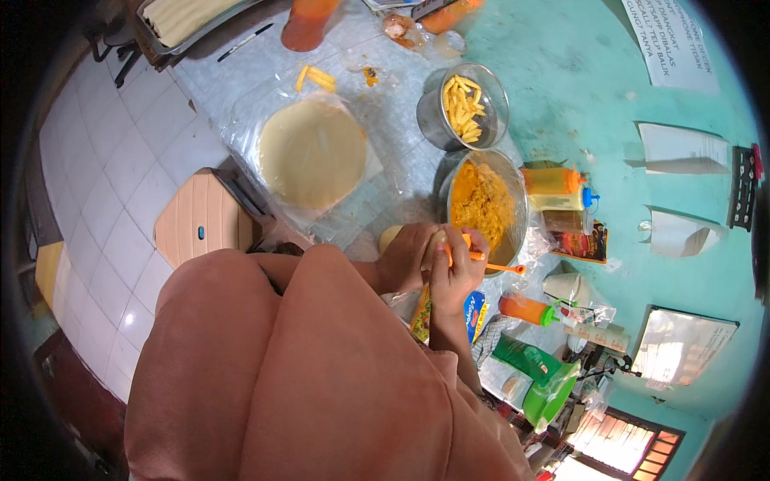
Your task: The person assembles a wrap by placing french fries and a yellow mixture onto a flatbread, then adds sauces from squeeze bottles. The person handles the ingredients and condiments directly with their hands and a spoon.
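Teal wall (626, 210), three o'clock — left hand (403, 256) pressed to right hand (459, 271), which pinches an orange utensil (505, 268) — from my end, I'd hold it steady.

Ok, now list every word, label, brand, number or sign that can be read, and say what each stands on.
I won't copy out wording or brands; text shows on these:
Top wall sheet: large dark print, partly legible.
Two lower sheets: too faint to read.
Whiteboard: too blurred.
Blue-and-yellow pack: bold print.
Red-and-dark pouch: too small.
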Motion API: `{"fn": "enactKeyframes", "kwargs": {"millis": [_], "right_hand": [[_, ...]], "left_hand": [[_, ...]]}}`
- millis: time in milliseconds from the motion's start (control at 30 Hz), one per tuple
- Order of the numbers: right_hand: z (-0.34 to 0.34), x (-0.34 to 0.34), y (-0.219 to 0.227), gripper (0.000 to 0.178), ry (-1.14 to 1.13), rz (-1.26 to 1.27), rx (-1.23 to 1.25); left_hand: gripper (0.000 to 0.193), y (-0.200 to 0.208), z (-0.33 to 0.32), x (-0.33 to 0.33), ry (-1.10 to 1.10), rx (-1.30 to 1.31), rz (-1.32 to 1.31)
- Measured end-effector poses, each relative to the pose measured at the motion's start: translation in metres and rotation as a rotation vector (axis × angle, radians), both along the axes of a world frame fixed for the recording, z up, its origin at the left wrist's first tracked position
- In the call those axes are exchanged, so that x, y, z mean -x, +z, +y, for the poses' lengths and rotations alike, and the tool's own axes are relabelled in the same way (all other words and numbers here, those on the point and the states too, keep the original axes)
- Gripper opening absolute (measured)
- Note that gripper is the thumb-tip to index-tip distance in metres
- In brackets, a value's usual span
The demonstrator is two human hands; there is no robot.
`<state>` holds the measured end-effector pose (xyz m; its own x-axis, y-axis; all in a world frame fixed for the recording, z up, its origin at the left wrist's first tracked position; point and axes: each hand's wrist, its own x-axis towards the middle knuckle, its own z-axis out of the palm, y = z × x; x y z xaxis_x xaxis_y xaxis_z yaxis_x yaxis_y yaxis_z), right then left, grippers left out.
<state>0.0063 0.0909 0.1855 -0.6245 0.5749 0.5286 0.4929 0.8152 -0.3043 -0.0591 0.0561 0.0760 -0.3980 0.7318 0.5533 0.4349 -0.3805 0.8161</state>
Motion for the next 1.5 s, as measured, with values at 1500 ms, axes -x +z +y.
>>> {"fn": "enactKeyframes", "kwargs": {"millis": [1500], "right_hand": [[-0.034,-0.074,0.005,0.039,0.339,-0.052,0.116]], "left_hand": [[0.052,0.01,-0.039,-0.002,-0.459,-0.112,0.163]]}}
